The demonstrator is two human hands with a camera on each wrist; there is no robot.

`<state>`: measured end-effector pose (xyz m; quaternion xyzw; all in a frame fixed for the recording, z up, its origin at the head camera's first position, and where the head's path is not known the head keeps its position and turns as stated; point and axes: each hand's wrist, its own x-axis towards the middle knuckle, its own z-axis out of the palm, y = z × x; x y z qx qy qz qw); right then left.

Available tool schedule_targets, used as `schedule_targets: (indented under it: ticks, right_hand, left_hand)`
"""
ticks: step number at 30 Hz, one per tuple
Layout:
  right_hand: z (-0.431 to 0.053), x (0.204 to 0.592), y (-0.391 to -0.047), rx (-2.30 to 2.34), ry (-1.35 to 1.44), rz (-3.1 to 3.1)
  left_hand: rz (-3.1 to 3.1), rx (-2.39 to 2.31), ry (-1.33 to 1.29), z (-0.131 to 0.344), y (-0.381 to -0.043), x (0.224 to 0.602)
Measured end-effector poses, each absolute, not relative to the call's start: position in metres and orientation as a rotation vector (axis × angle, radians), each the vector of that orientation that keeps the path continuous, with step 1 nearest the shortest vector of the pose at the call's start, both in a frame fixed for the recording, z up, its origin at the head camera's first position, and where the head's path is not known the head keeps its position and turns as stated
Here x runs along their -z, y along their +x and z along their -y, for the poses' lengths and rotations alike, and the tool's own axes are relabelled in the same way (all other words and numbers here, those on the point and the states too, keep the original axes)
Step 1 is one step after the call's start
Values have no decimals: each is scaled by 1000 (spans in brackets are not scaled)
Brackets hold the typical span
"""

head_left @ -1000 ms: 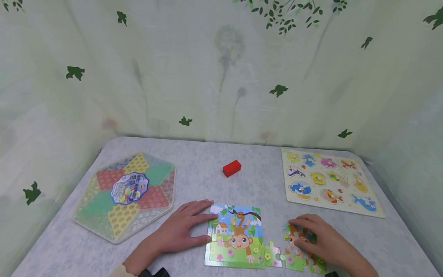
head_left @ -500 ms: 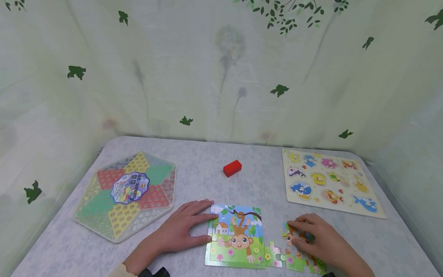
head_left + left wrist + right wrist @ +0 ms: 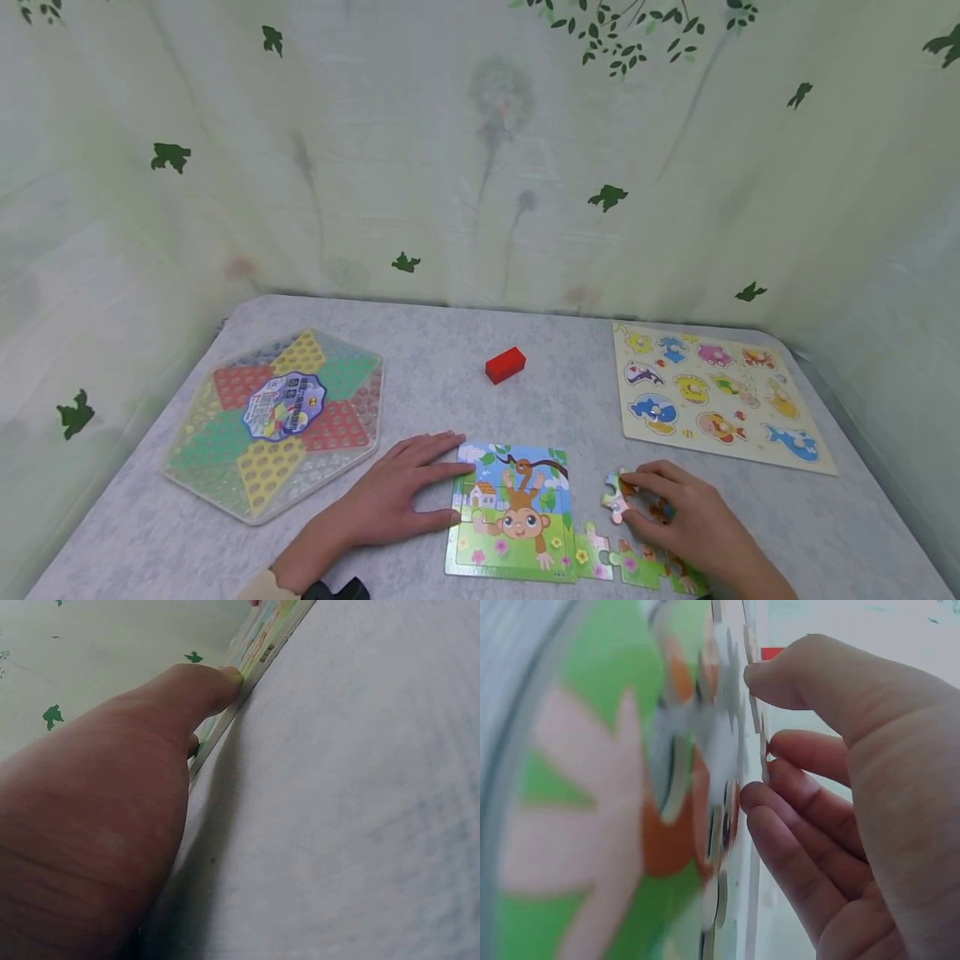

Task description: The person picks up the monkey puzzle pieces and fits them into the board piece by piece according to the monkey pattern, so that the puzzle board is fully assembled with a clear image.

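A monkey jigsaw puzzle [image 3: 517, 521] lies flat at the front middle of the table. My left hand [image 3: 401, 492] rests at its left side, fingers spread, with fingertips on the edge; in the left wrist view, the thumb [image 3: 214, 686] touches the board's rim. To the right of the board, my right hand [image 3: 686, 512] pinches a puzzle piece [image 3: 617, 500] between thumb and fingers. Several more loose pieces [image 3: 637, 567] lie below and partly under that hand, some of them hidden. One flowered piece [image 3: 594, 552] sits against the board's lower right edge.
A hexagonal Chinese checkers board [image 3: 345, 437] lies on the left. At the back right is a peg puzzle board [image 3: 720, 392] with animal shapes. A red block [image 3: 506, 365] stands at the back middle. A leaf-patterned curtain [image 3: 480, 167] hangs behind the table.
My right hand has drawn a piece out from the loose group, shifting it slightly left and away from the other pieces. The left hand has stayed in place on the board.
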<state>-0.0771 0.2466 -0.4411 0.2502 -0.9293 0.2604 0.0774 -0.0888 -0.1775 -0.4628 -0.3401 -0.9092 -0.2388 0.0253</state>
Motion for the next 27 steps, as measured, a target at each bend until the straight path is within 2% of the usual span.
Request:
schedule_targets:
  ticks: [27]
  right_hand:
    - [-206,455,-70,-785,922,2629]
  left_hand:
    - [2802,738,-1054,177,-87,463]
